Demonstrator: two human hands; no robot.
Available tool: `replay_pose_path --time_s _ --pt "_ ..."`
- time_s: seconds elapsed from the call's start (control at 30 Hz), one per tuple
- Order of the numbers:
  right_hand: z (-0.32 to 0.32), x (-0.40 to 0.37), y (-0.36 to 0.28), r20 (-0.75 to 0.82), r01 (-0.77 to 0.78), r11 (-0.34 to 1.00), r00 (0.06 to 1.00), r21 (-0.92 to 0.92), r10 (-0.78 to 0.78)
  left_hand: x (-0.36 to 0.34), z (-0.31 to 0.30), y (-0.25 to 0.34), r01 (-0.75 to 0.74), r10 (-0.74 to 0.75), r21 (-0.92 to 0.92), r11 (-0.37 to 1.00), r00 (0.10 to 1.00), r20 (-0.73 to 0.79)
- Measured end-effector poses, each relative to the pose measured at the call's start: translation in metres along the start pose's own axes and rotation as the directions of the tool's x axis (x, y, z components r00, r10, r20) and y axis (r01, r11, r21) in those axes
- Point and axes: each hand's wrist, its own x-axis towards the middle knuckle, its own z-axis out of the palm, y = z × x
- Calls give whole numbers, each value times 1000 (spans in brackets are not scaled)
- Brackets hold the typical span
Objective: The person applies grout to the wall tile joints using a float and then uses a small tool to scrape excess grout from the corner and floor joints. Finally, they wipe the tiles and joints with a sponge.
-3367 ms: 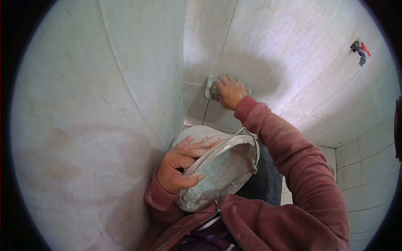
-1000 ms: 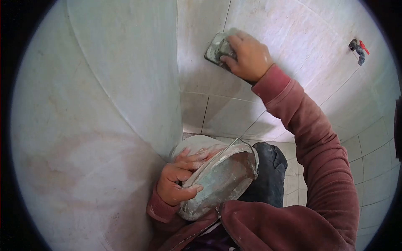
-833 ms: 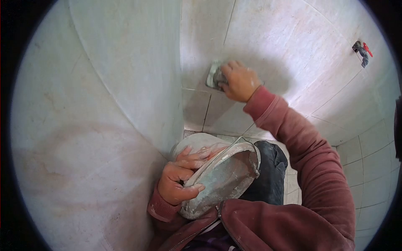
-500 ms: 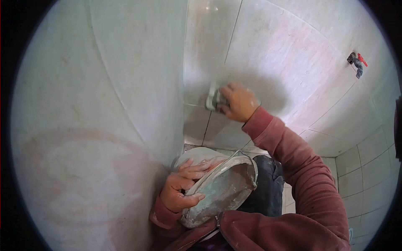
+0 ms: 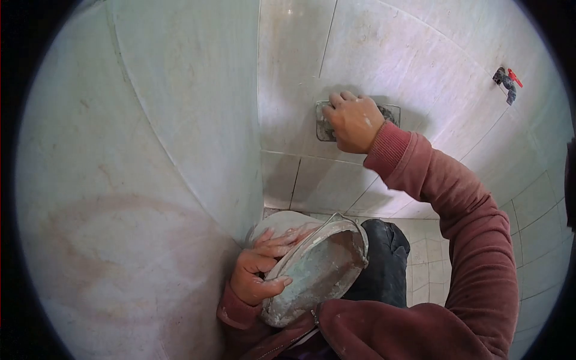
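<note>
My right hand (image 5: 357,123) is closed on a rectangular grout float (image 5: 324,129), its flat face lying against the tiled wall (image 5: 384,54) just above a horizontal joint. The fingers and wrist cover the middle of the float, so its handle is hidden. Lower down, my left hand (image 5: 262,270) grips the rim of a smeared bucket (image 5: 324,270), thumb inside and fingers spread along the outer side. The bucket is tilted with its mouth towards me, and its wire handle rests up over the far rim. Pale residue coats the inside.
Another large tiled wall (image 5: 180,78) stands close on the left and meets the far wall in a corner. A tap with a red lever (image 5: 509,81) juts out at the upper right. My dark trouser leg (image 5: 384,258) is beside the bucket, above the tiled floor (image 5: 427,258).
My right hand has moved the float right and slightly up along the wall, and it now lies flatter against the tiles. The left hand and bucket have hardly moved.
</note>
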Motion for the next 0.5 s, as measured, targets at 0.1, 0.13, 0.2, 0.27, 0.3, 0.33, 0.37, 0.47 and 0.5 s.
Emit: replay_pose_path --time_s 0.1,0.13,0.2,0.27,0.3,0.33,0.37,0.47,0.5 --pt "-10 4 1 -309 9 995 951 96 21 3 1 -2 -16 16 -10 1000 1000 -6" --pt "-6 2 4 -296 5 995 955 98 24 5 0 0 -22 21 15 1000 1000 12" --pt "3 3 7 -210 28 1000 977 8 -26 4 -1 3 -25 23 52 998 999 40" --pt "-1 -1 4 -99 -8 999 995 45 13 4 1 4 0 0 21 1000 1000 19" --pt "-7 -2 2 21 -51 995 999 81 49 4 0 5 -11 10 24 1000 1000 23" --pt "-14 2 5 20 -52 996 999 75 50 5 0 6 1 -1 12 1000 1000 7" --pt "-23 6 8 -206 -45 994 976 98 64 4 3 5 19 -19 -7 1000 1000 -10" --pt "-3 6 15 -372 -20 998 927 55 39 2 1 1 10 -10 -16 1000 1000 -13" --pt "-7 11 16 -342 7 999 939 -38 -19 3 -1 1 -1 0 -6 1000 1000 -15"
